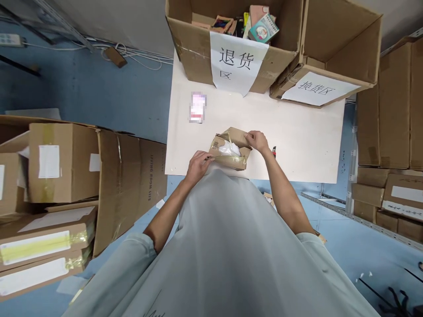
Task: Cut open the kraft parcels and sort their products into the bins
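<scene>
A small cardboard box (228, 162) with its top flaps spread apart sits at the near edge of the white table, right in front of my body. White wrapping (229, 148) shows inside it; what lies under the wrapping is hidden. My right hand (257, 141) pinches the raised flap at the box's far right. At the left end, the fingers of my left hand (199, 165) are closed on the edge of the box. Just right of my right wrist lies a red and black cutter (274, 152), partly covered by my forearm.
Two large open cartons stand along the table's (307, 145) far side: a left one (194, 57) holding small colourful packs and a right one (350, 48) with a paper sign. A blurred-out phone-like item (197, 107) lies left. Stacked boxes flank both sides.
</scene>
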### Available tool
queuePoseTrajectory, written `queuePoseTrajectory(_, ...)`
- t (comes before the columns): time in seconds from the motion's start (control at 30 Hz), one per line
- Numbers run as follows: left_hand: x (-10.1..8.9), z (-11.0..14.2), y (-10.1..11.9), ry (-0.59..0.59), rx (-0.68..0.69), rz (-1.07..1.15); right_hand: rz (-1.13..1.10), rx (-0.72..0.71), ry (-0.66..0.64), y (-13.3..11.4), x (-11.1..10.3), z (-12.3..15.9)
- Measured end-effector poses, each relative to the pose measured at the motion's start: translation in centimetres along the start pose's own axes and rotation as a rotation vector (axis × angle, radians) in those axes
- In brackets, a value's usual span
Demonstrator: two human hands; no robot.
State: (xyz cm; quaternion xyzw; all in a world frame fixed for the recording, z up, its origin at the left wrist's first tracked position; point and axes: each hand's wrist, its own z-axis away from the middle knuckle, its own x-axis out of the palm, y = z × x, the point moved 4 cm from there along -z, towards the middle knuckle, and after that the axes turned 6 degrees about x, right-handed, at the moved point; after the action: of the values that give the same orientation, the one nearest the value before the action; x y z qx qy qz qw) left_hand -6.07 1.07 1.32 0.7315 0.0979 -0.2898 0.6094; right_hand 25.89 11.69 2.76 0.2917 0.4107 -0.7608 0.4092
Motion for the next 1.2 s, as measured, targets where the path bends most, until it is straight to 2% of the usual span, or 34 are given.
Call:
queuePoseTrajectory(0.17,-0.4,0.8,0.4,-0.004,0.091,-0.123,0.048,-0.022,-0.007,-1.7,0.3,0.7)
queuePoseTrajectory(0.33,0.2,-1.0,1.8,-0.100,0.081,-0.333,0.081,-0.104,-0.020,-2.7,0.7,2.5)
queuePoseTrajectory(0.53,4.4,-4.1,4.0,-0.337,0.159,-0.433,0.100,-0.079,0.011,-2.4,1.1,2.8)
queuePoseTrajectory(0.63,5.7,-4.7,4.3,-0.381,0.190,-0.455,0.098,-0.039,0.030,-2.4,1.4,2.6)
queuePoseTrajectory(0.8,5.2,-3.4,4.1,-0.341,0.301,-0.403,0.062,-0.012,0.044,-2.3,1.6,1.7)
queuePoseTrajectory(1.0,4.5,-1.2,3.1,-0.296,0.428,-0.420,-0.001,-0.008,-0.002,-1.8,1.9,0.9)
queuePoseTrajectory(1.1,4.7,-0.3,2.8,-0.321,0.431,-0.412,-0.011,0.025,0.007,-1.6,2.1,0.7)
queuePoseTrajectory(1.2,4.8,0.3,2.7,-0.358,0.369,-0.397,-0.026,0.021,0.006,-1.5,2.2,0.7)
